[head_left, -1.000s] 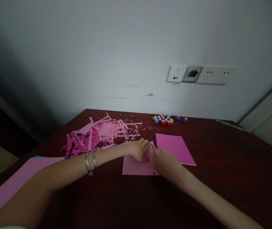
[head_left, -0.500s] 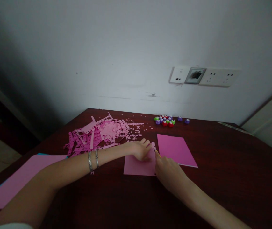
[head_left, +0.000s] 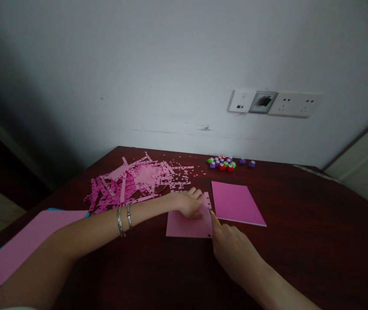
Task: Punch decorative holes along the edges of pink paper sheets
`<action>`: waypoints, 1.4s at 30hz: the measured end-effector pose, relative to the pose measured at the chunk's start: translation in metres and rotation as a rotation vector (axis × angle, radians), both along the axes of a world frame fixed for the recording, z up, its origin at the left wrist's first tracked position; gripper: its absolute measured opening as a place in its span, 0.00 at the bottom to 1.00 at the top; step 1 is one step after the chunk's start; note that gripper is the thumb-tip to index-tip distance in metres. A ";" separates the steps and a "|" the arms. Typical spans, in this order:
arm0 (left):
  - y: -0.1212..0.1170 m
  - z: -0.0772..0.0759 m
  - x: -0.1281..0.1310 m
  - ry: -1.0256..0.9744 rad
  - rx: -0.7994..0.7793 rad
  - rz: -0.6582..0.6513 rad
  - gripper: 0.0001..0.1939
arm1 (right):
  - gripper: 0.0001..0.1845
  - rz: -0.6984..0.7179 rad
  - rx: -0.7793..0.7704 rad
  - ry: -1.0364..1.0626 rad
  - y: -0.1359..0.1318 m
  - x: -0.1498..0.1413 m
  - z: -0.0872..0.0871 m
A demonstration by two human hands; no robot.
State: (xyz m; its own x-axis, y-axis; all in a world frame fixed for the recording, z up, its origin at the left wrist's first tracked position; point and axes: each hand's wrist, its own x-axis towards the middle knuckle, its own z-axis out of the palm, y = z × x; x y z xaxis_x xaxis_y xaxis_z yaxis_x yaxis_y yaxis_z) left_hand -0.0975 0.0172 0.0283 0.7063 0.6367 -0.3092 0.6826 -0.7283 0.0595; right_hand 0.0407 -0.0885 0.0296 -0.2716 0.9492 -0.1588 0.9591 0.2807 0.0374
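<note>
A light pink sheet of paper (head_left: 184, 228) lies flat on the dark table, with a row of dark spots or holes along its right edge. My left hand (head_left: 191, 204) presses on this sheet, palm down and fingers stretched out. My right hand (head_left: 231, 245) grips a slim yellow tool with a dark pointed tip, which looks like a craft knife (head_left: 215, 217). That tip rests at the sheet's right edge, just right of my left hand. Beside it lies a darker pink stack of paper (head_left: 238, 203). The lower part of the knife is hidden in my fist.
Pink paper strips and scraps (head_left: 129, 181) are heaped at the back left. Several small red, green and purple toy-like pieces (head_left: 222, 163) sit near the wall. Larger pink sheets (head_left: 32, 241) over blue ones lie at the left edge. Sockets (head_left: 295, 104) are on the wall.
My right hand has shifted slightly toward me along the sheet's right edge, and more of the yellow knife shows. My left hand stays on the sheet.
</note>
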 end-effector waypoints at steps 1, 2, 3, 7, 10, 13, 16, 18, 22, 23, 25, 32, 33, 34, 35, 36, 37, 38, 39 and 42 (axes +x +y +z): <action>0.000 0.000 0.000 -0.005 -0.003 0.002 0.38 | 0.32 -0.002 0.003 -0.003 -0.002 0.000 0.000; 0.000 0.000 0.000 -0.010 -0.006 0.004 0.38 | 0.32 0.000 0.009 -0.002 -0.005 0.001 -0.001; 0.000 0.000 0.000 -0.017 -0.011 0.006 0.38 | 0.33 0.002 0.014 0.001 -0.007 0.001 -0.002; 0.000 0.000 -0.002 -0.037 -0.015 0.012 0.39 | 0.32 0.010 0.046 0.013 -0.015 0.004 -0.010; 0.001 -0.001 -0.002 -0.035 -0.018 0.009 0.40 | 0.30 0.021 0.074 0.026 -0.020 0.006 -0.014; 0.002 -0.002 -0.003 -0.013 -0.023 0.006 0.41 | 0.31 0.017 0.050 0.007 -0.025 0.007 -0.014; 0.002 -0.002 -0.003 -0.022 -0.019 0.004 0.41 | 0.32 0.019 -0.007 -0.018 -0.030 0.007 -0.013; 0.002 -0.003 -0.003 -0.029 -0.017 0.002 0.41 | 0.34 0.015 -0.034 -0.014 -0.032 0.007 -0.012; 0.002 -0.004 -0.003 -0.028 -0.008 0.001 0.40 | 0.37 0.009 -0.050 0.005 -0.037 0.008 -0.014; 0.002 -0.004 -0.002 -0.028 -0.006 0.001 0.40 | 0.37 0.013 -0.047 0.012 -0.038 0.009 -0.015; 0.003 -0.004 -0.002 -0.025 -0.003 -0.003 0.40 | 0.36 0.021 -0.029 0.041 -0.041 0.012 -0.019; 0.005 -0.006 -0.004 -0.006 -0.001 -0.038 0.41 | 0.37 0.022 -0.037 0.127 -0.050 0.022 -0.038; 0.006 -0.006 -0.004 -0.003 0.000 -0.040 0.41 | 0.37 0.021 -0.051 0.129 -0.052 0.024 -0.039; 0.006 -0.006 -0.004 0.000 0.001 -0.042 0.41 | 0.37 0.023 -0.059 0.132 -0.054 0.025 -0.039; 0.006 -0.006 -0.004 0.003 0.001 -0.042 0.41 | 0.37 0.026 -0.062 0.137 -0.056 0.026 -0.039; 0.006 -0.006 -0.004 0.004 0.001 -0.040 0.41 | 0.36 0.033 -0.056 0.143 -0.059 0.027 -0.039; 0.006 -0.007 -0.005 0.003 0.003 -0.039 0.41 | 0.36 0.042 -0.043 0.150 -0.062 0.028 -0.040; 0.006 -0.007 -0.005 -0.003 0.007 -0.037 0.41 | 0.36 0.051 -0.025 0.154 -0.065 0.028 -0.040; 0.006 -0.008 -0.005 -0.009 0.008 -0.038 0.41 | 0.35 0.059 -0.008 0.158 -0.067 0.029 -0.041; 0.007 -0.008 -0.006 -0.024 0.008 -0.040 0.41 | 0.36 0.053 0.018 0.143 -0.071 0.030 -0.043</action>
